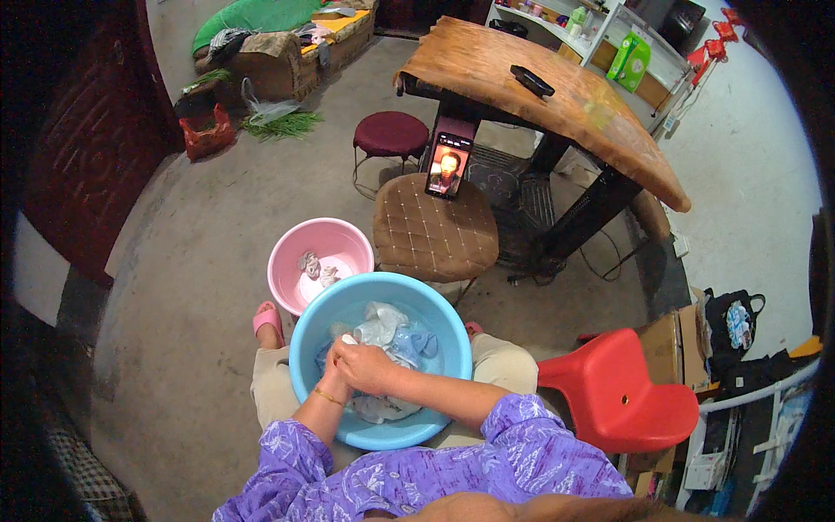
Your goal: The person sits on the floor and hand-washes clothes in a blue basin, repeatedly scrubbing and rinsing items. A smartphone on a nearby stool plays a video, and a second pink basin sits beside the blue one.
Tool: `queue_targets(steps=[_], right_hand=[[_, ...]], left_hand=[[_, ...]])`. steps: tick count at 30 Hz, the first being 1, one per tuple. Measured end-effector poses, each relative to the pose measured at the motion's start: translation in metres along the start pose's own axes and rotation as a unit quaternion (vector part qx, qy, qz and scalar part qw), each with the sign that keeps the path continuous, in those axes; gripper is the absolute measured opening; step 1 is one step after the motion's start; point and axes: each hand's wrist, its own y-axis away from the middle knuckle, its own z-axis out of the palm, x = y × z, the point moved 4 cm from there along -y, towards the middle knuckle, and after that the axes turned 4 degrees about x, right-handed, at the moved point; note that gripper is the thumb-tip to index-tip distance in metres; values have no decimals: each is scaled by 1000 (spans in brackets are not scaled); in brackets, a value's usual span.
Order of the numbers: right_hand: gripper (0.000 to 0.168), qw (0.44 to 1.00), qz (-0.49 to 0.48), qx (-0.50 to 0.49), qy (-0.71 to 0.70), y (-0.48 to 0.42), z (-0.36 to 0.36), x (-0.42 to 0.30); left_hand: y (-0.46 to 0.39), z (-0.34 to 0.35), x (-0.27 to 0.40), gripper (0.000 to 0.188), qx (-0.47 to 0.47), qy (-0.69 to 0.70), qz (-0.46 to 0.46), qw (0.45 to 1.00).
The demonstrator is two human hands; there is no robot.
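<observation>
My left hand (pixel 333 363) and my right hand (pixel 366 365) are pressed together over the blue plastic basin (pixel 456 391). A small white piece (pixel 349 339), likely wet cloth, pokes out between them; the rest of it is hidden by my fingers. Below, the basin holds water with several soaked cloth items. A whitish one (pixel 381 324) bulges up past my fingers, with a light blue one (pixel 415 342) to its right. Another pale cloth (pixel 385 410) lies under my right forearm. The basin stands between my knees.
A pink basin (pixel 280 261) with small wrung cloths touches the blue one. Behind stands a brown cushioned chair (pixel 430 235) with a propped phone (pixel 449 166). A maroon stool (pixel 391 134) and wooden table (pixel 574 98) are farther off. At right is a red plastic chair (pixel 613 391).
</observation>
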Motion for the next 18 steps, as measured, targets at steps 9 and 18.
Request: queue_targets(steps=[9,18], right_hand=[[22,981,92,43,166,-21,-4,62],[20,987,93,25,127,-15,2,55]], left_hand=[[-5,2,-11,27,-224,70,-154,960],[4,3,-2,24,61,-38,-41,997]])
